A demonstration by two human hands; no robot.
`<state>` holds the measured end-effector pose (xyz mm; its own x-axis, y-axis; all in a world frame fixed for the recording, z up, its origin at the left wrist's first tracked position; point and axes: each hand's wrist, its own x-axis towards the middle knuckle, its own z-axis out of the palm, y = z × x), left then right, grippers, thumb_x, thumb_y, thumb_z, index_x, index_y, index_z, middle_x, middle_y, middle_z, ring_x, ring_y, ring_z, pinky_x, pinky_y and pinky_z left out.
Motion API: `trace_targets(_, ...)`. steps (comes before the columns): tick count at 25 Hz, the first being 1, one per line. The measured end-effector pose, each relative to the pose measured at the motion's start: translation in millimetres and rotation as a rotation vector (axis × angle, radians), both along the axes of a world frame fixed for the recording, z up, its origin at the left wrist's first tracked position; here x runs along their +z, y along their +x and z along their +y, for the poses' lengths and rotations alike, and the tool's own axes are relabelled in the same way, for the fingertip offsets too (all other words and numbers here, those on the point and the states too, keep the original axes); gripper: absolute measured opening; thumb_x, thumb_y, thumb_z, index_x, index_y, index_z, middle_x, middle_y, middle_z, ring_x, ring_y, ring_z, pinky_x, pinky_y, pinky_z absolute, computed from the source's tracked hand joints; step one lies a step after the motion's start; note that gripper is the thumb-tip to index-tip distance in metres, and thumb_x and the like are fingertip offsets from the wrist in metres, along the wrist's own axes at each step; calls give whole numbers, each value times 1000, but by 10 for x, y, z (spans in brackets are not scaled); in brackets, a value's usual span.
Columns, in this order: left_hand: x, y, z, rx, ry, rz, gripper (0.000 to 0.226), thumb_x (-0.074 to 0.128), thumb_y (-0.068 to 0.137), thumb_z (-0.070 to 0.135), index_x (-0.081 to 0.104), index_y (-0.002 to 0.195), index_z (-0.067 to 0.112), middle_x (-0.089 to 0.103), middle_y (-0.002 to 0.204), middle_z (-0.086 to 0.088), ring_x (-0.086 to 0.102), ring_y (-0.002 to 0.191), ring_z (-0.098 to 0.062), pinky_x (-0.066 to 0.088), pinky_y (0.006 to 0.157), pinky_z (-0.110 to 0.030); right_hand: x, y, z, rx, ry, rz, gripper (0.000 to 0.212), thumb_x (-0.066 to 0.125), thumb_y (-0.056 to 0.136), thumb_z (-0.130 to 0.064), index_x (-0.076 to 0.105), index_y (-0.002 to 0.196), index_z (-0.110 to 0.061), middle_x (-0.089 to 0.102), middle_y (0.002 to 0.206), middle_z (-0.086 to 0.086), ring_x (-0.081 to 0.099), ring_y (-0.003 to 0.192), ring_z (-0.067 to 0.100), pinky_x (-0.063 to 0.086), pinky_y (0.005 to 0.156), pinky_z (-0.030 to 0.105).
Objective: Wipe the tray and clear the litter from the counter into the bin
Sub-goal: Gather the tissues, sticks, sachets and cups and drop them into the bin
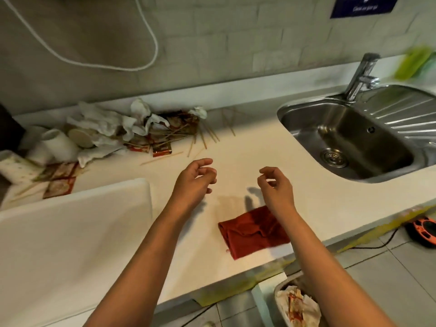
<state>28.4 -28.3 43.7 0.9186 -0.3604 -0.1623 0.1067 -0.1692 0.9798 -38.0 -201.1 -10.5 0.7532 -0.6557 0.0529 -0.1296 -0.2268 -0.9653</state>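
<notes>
The fingers (207, 172) of the left hand (194, 179) are loosely curled and grasp nothing; those of the right hand (274, 182) curl the same way, thumb and forefinger nearly meeting, also empty. Both hands hover above the middle of the counter (236, 156), palms turned toward each other, forearms reaching in from the near edge.

Just behind the right wrist a dark red cloth (252, 232) lies crumpled and folded close to the counter's near edge. The white tray (70, 232) sits at the near-left part of the counter, its rounded corner near the left forearm. The litter (132, 128) is heaped along the back-left edge: crumpled white napkins, red sauce packets, thin wooden skewers fanning out toward the middle, and paper cups (59, 143) on their sides. Bare counter lies between the hands and this heap.

A steel sink (349, 138) with a tap (361, 76) fills the right end. The bin (295, 300), holding crumpled wrappers, stands on the floor below the near edge.
</notes>
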Motion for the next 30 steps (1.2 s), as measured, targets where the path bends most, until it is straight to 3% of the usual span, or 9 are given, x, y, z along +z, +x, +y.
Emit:
trace_targets(6,-111,624,363,129,22,28,21,54,90,10,58,108,19,60,86,3,58,81,-13,47,66,-26,-70,557,146,87,-77,132,14,55,88,-9,60,100,-14,59,93,0,54,66,8,40,52,5)
trace_targets(10,-226,987,295,176,31,54,19,55,90,12,59,106,20,60,86,3,55,75,-11,43,64,-25,-120,947,-48,138,-141,201,15,58,87,-12,60,102,-14,60,107,8,56,78,20,43,69,25)
trace_targets(12,-297,1201,171,187,53,75,19,57,89,12,60,107,18,60,87,2,53,73,-11,41,62,-23,-117,1198,-194,165,-187,249,19,59,88,-15,59,107,-12,57,112,8,53,81,19,41,72,26)
trace_targets(15,-444,1544,-112,194,86,106,21,60,86,14,62,107,18,64,101,-4,57,85,-15,47,75,-27,-121,1642,-451,171,-286,322,26,60,88,-19,58,113,-12,52,119,10,54,95,21,42,78,28)
trace_targets(17,-542,1732,-334,206,229,4,24,62,83,21,63,108,23,63,115,-5,59,96,-20,50,87,-35,-134,1931,-625,167,-384,380,33,60,87,-26,57,117,-13,48,126,12,53,108,26,46,89,35)
trace_targets(19,-563,1926,-573,162,522,-189,31,59,85,27,60,116,25,57,121,-2,57,105,-24,50,90,-40,-134,2262,-802,183,-475,466,45,60,87,-36,51,126,-16,41,135,12,46,120,31,44,98,43)
trace_targets(23,-625,2315,-981,50,912,-422,41,49,90,37,52,125,16,53,127,-10,50,116,-28,44,95,-38,-188,2871,-1155,223,-701,659,82,54,80,-61,28,143,-15,23,151,9,20,139,30,30,108,47)
trace_targets(27,-830,2537,-1238,27,1119,-368,73,41,88,59,28,142,12,37,143,-15,41,128,-32,37,100,-41,-342,3301,-1327,231,-726,828,115,46,70,-80,4,149,-7,3,158,12,-2,145,31,4,115,51)
trace_targets(30,-932,2554,-1303,36,1223,-396,88,44,82,67,20,146,10,33,144,-19,39,128,-35,37,98,-42,-401,3480,-1283,292,-700,800,123,49,64,-83,5,148,-5,8,156,16,6,144,33,6,116,50)
